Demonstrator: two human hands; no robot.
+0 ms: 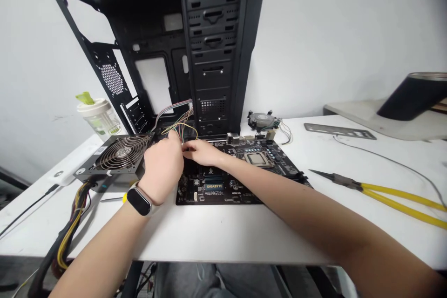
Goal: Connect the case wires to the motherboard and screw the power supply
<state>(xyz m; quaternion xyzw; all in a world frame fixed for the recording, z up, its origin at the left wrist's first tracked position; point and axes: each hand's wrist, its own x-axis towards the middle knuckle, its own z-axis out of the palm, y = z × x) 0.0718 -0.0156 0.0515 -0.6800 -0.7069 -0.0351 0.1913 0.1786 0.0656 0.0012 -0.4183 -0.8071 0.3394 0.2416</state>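
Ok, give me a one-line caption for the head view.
Left hand and right hand at coloured wires over a Gigabyte motherboard, before an upright black PC case.

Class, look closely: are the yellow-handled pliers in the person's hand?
No, the pliers lie on the white table, right of the right hand.

From here I get a bright, evenly lit picture: soft light falls across the white wall [335,32] and desk [223,237], with no single source I can pick out. Shadows stay faint beneath the hands [162,172]. The desk edge bows and the computer case [213,42] leans from wide-lens distortion, the pliers [335,179] stretch toward the right edge, and the top-right corner darkens slightly.
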